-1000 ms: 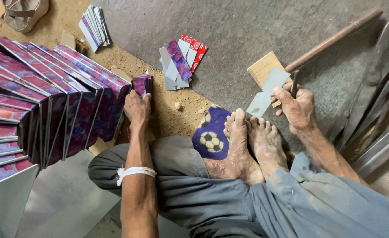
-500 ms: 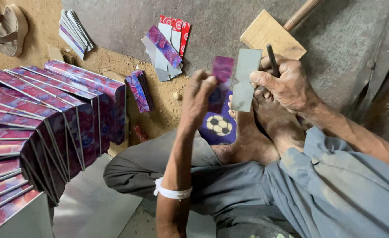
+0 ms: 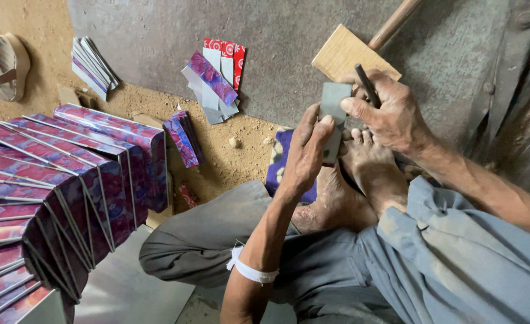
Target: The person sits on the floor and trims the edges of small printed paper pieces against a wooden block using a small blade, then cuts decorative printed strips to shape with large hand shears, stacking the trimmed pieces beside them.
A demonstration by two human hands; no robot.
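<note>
My left hand (image 3: 305,155) and my right hand (image 3: 389,114) both hold a small grey metal sheet piece (image 3: 334,103) upright above my bare feet (image 3: 370,174). The left fingers press its front face from below. The right thumb pins its upper edge, and the same hand also carries a thin dark tool (image 3: 367,85) between its fingers. A white band circles my left wrist. Under my feet lies a purple printed sheet (image 3: 281,159).
A fan of bent purple-red printed metal sheets (image 3: 67,186) stands at the left. A few small printed pieces (image 3: 182,138) lean in the sand. Loose strips (image 3: 217,78) and a wooden mallet (image 3: 353,49) lie on a grey slab (image 3: 277,36). A sandal (image 3: 4,66) lies far left.
My left hand came from the small stack near the fan across to the right hand. Both hands now grip the grey piece, raised above the feet.
</note>
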